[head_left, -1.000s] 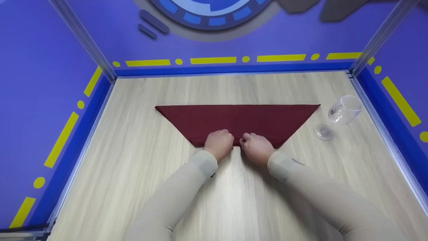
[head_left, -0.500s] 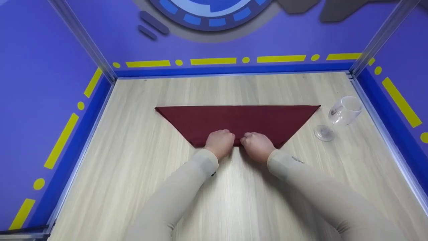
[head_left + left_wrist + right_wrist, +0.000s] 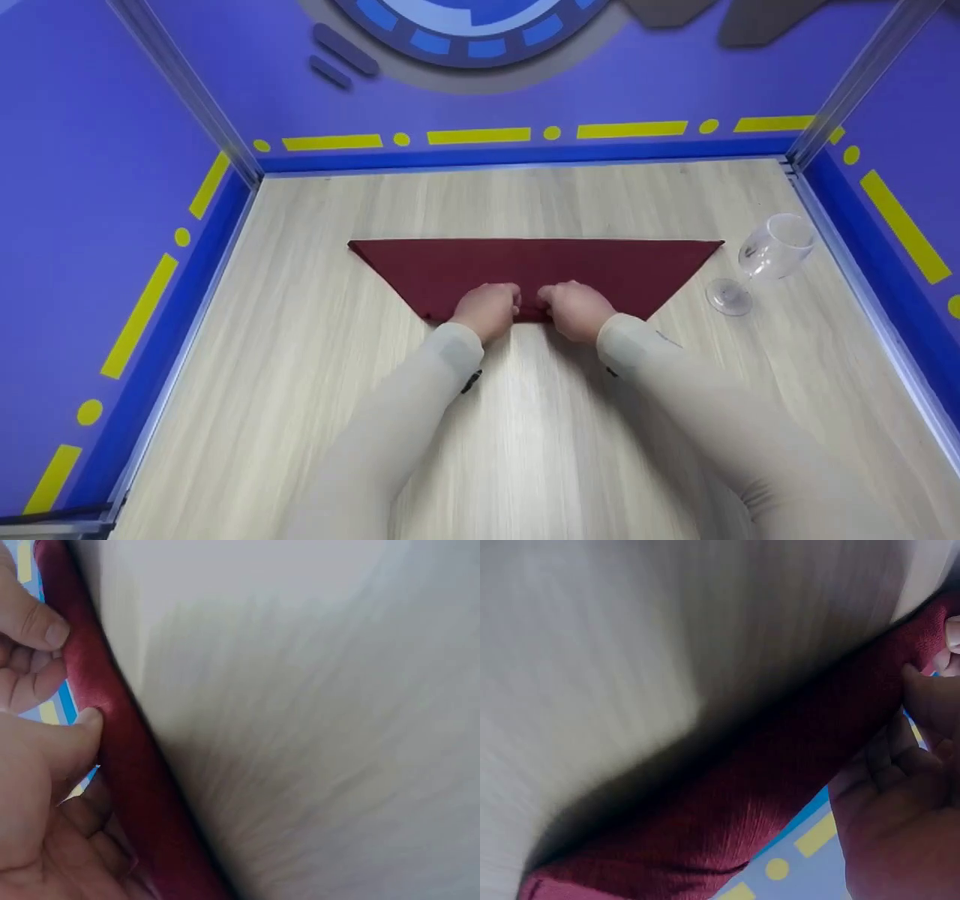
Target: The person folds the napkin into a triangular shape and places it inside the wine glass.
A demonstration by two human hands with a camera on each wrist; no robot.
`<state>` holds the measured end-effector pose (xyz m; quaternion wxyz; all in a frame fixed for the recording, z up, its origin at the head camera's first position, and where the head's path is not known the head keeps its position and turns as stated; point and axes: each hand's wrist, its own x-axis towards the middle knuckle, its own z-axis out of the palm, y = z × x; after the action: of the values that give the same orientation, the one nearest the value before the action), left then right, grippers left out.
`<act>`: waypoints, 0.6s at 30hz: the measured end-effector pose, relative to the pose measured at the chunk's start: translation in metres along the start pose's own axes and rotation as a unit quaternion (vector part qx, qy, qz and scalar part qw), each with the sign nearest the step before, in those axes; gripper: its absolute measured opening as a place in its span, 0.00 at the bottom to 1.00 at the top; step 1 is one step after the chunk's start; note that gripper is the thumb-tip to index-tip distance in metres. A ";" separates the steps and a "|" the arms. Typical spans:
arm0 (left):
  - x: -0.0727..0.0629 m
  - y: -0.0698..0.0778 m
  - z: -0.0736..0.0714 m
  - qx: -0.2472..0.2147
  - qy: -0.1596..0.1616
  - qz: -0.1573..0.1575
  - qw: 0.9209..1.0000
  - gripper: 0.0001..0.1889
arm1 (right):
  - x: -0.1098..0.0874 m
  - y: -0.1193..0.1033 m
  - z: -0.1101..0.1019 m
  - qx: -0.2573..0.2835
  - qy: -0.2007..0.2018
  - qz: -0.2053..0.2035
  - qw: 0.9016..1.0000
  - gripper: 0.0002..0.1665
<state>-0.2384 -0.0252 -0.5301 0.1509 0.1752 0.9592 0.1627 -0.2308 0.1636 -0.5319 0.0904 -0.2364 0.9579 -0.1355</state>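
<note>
A dark red cloth napkin (image 3: 442,270) lies folded in a trapezoid, its long edge at the far side. Along its short near edge the cloth is rolled, seen as a thick band in the left wrist view. My left hand (image 3: 487,309) grips this rolled edge left of the middle, its thumb (image 3: 86,727) against the roll. Just to the right, my right hand (image 3: 576,309) pinches the same edge, with the thumb (image 3: 922,694) on the cloth in the right wrist view. A short stretch of the roll shows between the hands.
An upright clear stemmed glass (image 3: 776,246) stands to the right of the napkin, near the table's right edge. Blue panels with yellow marks wall in the wooden table (image 3: 300,360) at the back and both sides.
Both hands have shifted slightly away from the person, and a little more gap shows between them. The napkin's near edge has moved up with them and looks wider.
</note>
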 end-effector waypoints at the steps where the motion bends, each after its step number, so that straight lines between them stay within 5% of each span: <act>1: 0.000 0.000 0.001 0.002 0.012 0.003 1.000 0.05 | 0.000 0.000 0.001 -0.019 0.009 -0.010 1.000 0.10; 6: -0.005 0.001 0.008 0.107 0.076 0.048 0.990 0.12 | -0.006 -0.004 0.008 -0.116 0.030 -0.052 0.991 0.09; 9: -0.009 0.001 0.009 0.162 0.077 0.067 0.982 0.14 | -0.012 -0.003 0.011 -0.126 0.023 -0.068 0.989 0.12; 13: -0.013 -0.004 0.006 0.145 0.041 0.073 0.986 0.11 | -0.016 0.003 0.013 -0.091 0.022 -0.073 0.993 0.17; 18: -0.012 -0.013 0.004 0.062 0.012 0.064 0.996 0.19 | -0.015 0.011 0.014 -0.019 0.023 -0.056 0.998 0.22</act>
<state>-0.2302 -0.0401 -0.5359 0.1170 0.2436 0.9560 0.1146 -0.2194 0.1771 -0.5474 0.0564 -0.2886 0.9472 -0.1280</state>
